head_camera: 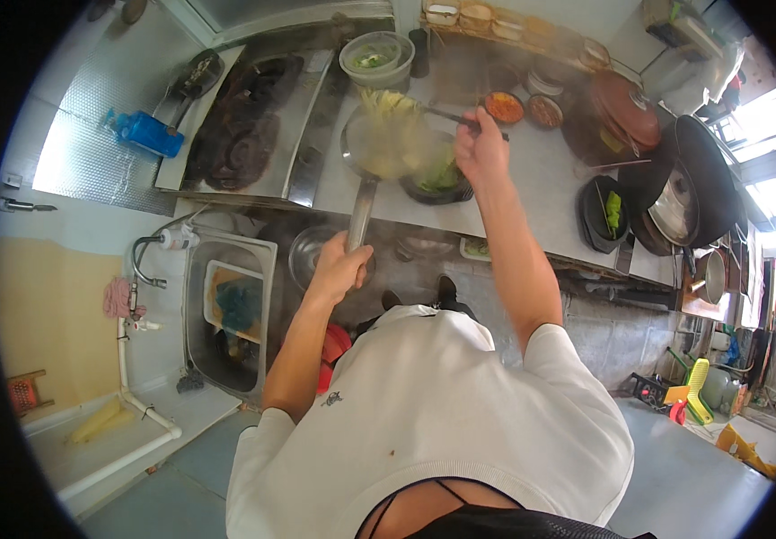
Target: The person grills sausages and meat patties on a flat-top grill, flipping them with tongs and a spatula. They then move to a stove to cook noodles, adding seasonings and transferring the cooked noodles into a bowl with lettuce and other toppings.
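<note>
My left hand (341, 268) grips the metal handle of a steaming saucepan (363, 209) above the counter. My right hand (483, 147) is closed on a dark-handled utensil (452, 116) that reaches left to pale noodle-like strands (391, 108), raised over the pan; its working end is hidden. Steam blurs the pan's contents. Just right of the pan sits a dark bowl (436, 195) with leafy greens (443, 176). Behind the pan stand nested clear tubs (377, 79) holding something green.
A blackened gas stove (246, 128) lies left. At the right are small bowls of orange (504, 108) and brown food, a black dish (590, 215) with green peppers (612, 212), a brown lid (625, 108) and a large wok (704, 175). A sink (270, 269) stands lower left.
</note>
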A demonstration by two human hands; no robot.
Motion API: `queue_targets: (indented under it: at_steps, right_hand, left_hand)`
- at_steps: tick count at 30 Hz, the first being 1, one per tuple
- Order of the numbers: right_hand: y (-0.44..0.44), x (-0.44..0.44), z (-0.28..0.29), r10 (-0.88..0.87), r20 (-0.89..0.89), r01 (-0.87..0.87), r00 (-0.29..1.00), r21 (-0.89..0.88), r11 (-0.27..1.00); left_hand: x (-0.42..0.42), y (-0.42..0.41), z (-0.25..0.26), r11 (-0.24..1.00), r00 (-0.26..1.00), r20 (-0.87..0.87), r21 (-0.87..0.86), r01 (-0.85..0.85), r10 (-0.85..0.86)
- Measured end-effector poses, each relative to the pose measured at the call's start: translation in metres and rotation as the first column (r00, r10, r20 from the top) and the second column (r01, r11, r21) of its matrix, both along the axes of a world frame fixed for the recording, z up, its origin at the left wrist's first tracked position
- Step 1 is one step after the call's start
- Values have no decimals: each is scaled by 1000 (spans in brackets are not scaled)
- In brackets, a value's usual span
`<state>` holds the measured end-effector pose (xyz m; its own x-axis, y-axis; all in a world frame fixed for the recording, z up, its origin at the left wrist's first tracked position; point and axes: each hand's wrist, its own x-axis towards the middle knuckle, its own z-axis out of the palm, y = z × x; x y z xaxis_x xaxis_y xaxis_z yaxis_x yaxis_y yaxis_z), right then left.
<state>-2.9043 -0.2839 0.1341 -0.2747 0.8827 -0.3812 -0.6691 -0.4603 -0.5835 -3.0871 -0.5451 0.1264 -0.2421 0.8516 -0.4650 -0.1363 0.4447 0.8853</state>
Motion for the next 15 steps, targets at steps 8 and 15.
queue_targets:
  at_steps: [8, 15]
  right_hand:
    - [10, 25, 84, 1, -69, 4, 998, 70, 998]
    - [10, 49, 103, -42, -19, 44, 999, 150, 988]
  left_hand:
    - [4, 7, -19, 997, 996, -60, -30, -67, 66]
    - [15, 12, -20, 990, 981, -134, 11, -140, 140]
